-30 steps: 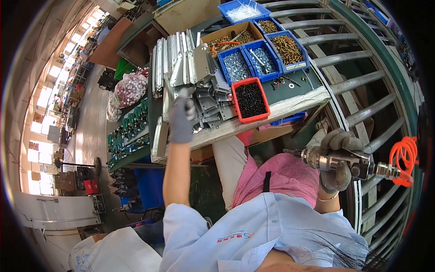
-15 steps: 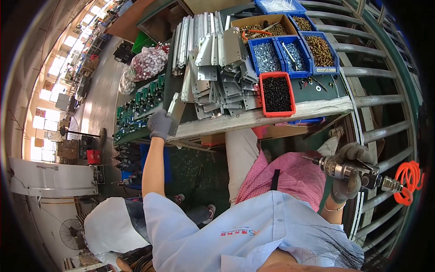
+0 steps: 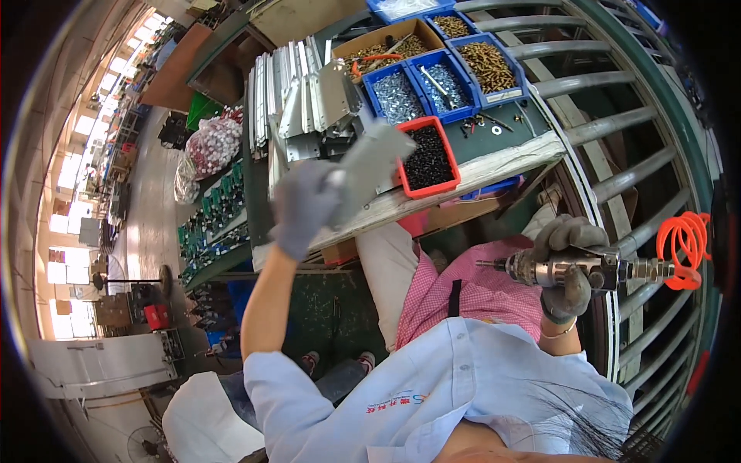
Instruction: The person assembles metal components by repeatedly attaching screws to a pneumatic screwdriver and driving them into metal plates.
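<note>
My gloved left hand (image 3: 305, 204) is closed on a grey sheet-metal bracket (image 3: 374, 166), lifted above the bench's front edge; both are smeared by motion. The bracket's far end partly covers a red bin (image 3: 455, 179) of small black screws (image 3: 428, 158). Behind it lies a pile of similar metal brackets (image 3: 287, 100), partly hidden by the hand and the held piece. At the right, over my lap, my gloved right hand (image 3: 570, 234) wraps round a pneumatic screwdriver (image 3: 529, 270). Its bit points left, and an orange coiled hose (image 3: 683, 247) is at its rear end.
Blue bins (image 3: 513, 96) of brass-coloured and silver screws stand behind the red bin, beside a cardboard box (image 3: 340, 52). Green circuit boards (image 3: 220, 204) and bagged red-and-white parts (image 3: 214, 147) lie on the left. A metal roller conveyor (image 3: 617, 123) runs along the right. Another person in a white cap (image 3: 204, 420) is at lower left.
My left hand has raised the bracket and swung it rightward toward the red bin. The view has shifted, with the bench contents moving left in the picture. My right hand still holds the screwdriver.
</note>
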`<control>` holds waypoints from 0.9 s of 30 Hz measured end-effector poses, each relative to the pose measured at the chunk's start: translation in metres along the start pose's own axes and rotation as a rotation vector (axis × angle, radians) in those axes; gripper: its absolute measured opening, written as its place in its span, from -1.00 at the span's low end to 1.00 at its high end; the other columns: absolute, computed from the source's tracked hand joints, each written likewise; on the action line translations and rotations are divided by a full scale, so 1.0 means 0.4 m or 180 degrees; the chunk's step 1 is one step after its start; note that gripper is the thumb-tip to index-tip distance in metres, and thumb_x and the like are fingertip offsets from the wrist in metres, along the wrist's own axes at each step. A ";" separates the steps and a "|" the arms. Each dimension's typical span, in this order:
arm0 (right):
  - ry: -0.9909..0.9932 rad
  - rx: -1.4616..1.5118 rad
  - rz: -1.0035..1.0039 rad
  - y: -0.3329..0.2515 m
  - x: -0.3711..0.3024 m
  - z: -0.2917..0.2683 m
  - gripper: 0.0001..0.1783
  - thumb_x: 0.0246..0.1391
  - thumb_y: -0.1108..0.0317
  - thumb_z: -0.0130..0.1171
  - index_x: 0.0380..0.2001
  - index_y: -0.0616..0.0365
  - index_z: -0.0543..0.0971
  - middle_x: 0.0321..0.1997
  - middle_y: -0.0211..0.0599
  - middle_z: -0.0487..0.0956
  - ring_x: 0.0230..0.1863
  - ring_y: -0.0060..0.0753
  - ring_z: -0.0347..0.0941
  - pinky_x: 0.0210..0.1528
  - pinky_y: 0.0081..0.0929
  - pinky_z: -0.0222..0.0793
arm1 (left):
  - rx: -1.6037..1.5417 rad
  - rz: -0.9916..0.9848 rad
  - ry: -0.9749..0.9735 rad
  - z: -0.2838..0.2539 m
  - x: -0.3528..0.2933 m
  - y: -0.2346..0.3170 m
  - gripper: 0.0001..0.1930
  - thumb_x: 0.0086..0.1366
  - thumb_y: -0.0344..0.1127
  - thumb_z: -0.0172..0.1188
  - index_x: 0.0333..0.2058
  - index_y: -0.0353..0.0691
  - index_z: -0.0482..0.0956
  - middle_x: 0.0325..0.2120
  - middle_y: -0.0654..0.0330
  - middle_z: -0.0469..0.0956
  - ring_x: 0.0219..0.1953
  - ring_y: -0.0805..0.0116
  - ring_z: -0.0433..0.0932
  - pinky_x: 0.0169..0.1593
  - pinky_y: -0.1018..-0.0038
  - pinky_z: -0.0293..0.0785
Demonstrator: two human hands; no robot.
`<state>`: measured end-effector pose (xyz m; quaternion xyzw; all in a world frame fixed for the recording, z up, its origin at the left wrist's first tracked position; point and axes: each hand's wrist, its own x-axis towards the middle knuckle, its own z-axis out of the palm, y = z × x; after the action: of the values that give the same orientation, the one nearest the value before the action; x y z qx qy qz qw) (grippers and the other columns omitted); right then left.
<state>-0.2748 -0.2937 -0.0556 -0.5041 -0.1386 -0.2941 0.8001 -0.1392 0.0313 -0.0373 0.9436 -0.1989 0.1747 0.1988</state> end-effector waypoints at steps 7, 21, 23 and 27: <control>0.0288 -0.0136 -0.0197 -0.067 -0.033 -0.074 -0.51 -0.17 0.13 0.28 -0.23 0.15 0.35 -0.44 -0.27 0.29 -0.51 -0.38 0.25 -0.56 -0.54 0.22 | 0.1079 0.0446 -0.1324 0.203 0.134 0.098 -0.78 0.14 -0.15 0.10 -0.50 -0.17 0.56 -0.49 0.14 0.55 -0.40 0.13 0.57 -0.30 0.29 0.49; 0.0400 -0.0302 -0.0144 -0.075 -0.041 -0.155 -0.51 -0.14 0.11 0.27 -0.20 0.12 0.37 -0.38 -0.28 0.31 -0.44 -0.40 0.28 -0.51 -0.59 0.25 | 0.1865 0.0684 -0.1826 0.340 0.479 0.051 -0.74 0.08 -0.34 0.06 -0.26 -0.13 0.64 -0.19 -0.03 0.56 -0.13 0.06 0.55 0.00 0.26 0.43; 0.0484 -0.0273 -0.0125 -0.074 -0.038 -0.155 -0.50 -0.14 0.11 0.27 -0.19 0.12 0.37 -0.38 -0.28 0.31 -0.44 -0.40 0.28 -0.51 -0.59 0.25 | 0.2728 0.0705 -0.2094 0.356 0.473 0.072 -0.75 0.12 -0.34 0.02 -0.28 -0.13 0.65 -0.21 -0.02 0.58 -0.12 0.03 0.56 -0.02 0.13 0.41; 0.0531 -0.0131 -0.0084 -0.062 -0.030 -0.152 -0.50 -0.13 0.12 0.25 -0.17 0.13 0.36 -0.37 -0.27 0.31 -0.45 -0.40 0.28 -0.52 -0.59 0.25 | 0.2486 0.0864 -0.1873 0.399 0.469 0.067 -0.79 0.11 -0.41 0.03 -0.34 -0.15 0.65 -0.34 0.03 0.61 -0.26 0.07 0.62 -0.20 0.22 0.51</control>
<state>-0.3039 -0.3517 -0.0713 -0.4923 -0.0720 -0.3483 0.7945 0.0502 -0.1197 -0.0898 0.9225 -0.2872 -0.0129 -0.2577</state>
